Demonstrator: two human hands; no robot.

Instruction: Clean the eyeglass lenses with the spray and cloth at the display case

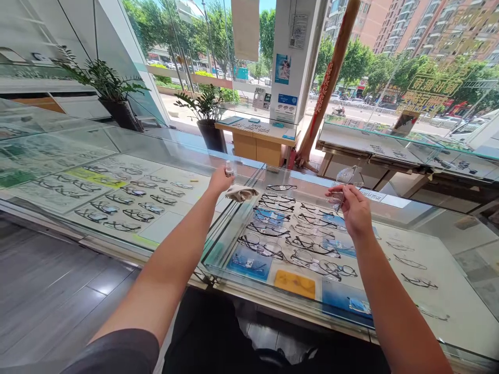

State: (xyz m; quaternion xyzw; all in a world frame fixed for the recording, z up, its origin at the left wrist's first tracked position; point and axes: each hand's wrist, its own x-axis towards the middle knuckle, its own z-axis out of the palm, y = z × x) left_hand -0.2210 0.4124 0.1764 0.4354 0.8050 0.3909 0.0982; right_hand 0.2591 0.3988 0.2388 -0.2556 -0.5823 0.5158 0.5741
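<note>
My left hand (220, 181) is closed around a small clear bottle with a pale top (230, 168), held upright over the glass counter. Just to the right of that hand is a crumpled beige cloth (242, 194); whether the hand touches it I cannot tell. My right hand (355, 206) pinches a pair of thin-rimmed eyeglasses (349, 177), raised above the right part of the counter. Its lenses are clear, and part of the frame is hidden behind my fingers.
Under the glass countertop (187, 150) lie rows of eyeglass frames (268, 228), along with an orange-yellow cloth (295, 283). Potted plants (210, 132), a wooden display table (255, 148), a leaning trunk-like pole (322, 98) and another glass case (374, 143) stand beyond, near the windows.
</note>
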